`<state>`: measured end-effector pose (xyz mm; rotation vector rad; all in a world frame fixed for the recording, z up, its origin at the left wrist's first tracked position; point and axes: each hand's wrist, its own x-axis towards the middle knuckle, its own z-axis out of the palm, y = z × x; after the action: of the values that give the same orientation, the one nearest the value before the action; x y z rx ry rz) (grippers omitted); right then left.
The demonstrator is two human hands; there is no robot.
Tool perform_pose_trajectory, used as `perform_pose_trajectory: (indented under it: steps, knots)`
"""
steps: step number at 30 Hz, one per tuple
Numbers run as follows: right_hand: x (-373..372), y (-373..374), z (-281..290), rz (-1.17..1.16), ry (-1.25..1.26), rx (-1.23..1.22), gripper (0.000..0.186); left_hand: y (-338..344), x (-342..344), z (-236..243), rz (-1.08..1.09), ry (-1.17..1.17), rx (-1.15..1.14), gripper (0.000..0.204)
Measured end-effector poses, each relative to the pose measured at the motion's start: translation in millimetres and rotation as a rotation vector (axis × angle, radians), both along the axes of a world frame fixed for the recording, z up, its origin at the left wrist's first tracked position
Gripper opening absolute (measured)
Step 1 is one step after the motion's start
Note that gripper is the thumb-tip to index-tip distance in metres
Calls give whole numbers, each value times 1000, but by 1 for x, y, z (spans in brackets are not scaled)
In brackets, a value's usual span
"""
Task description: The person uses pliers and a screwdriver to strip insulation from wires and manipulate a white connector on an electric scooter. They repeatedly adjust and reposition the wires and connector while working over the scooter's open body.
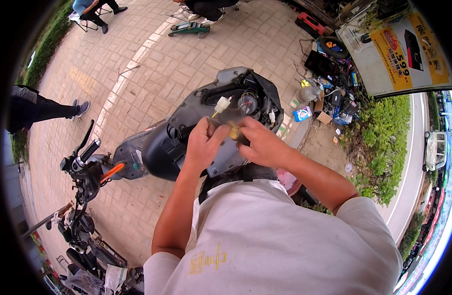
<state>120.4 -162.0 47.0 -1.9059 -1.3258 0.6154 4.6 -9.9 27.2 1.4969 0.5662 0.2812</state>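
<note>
Both my hands work close together above the opened body of a scooter (pixel 186 110). My left hand (pixel 205 142) is closed in a pinch at the wires of a white plastic connector (pixel 222 104), which sticks up above its fingertips. My right hand (pixel 260 141) has its fingers closed on a small yellowish thing (pixel 233 132) between the two hands; blur hides its exact kind. Just beyond my hands, a round grey part with coloured wires (pixel 248 102) sits in the scooter's open body. Another white connector (pixel 272 116) lies to its right.
The scooter's handlebar (pixel 81 162) is at left, by a parked two-wheeler (pixel 81 231). Tools, boxes and a plastic bottle (pixel 308 93) crowd the right side below a sign board (pixel 398 49). A green floor jack (pixel 189 29) stands far off. People are at far left (pixel 39 105) and back.
</note>
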Motion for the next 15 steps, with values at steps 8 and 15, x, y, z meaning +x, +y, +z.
perform_pose_trajectory:
  steps: [8, 15]
  knots:
    - [-1, 2, 3, -21, -26, 19, 27, 0, -1, -7, 47, -65, -26, 20]
    - [-14, 4, 2, -90, 33, -28, 25, -6, -3, 1, 85, -131, -57, 17]
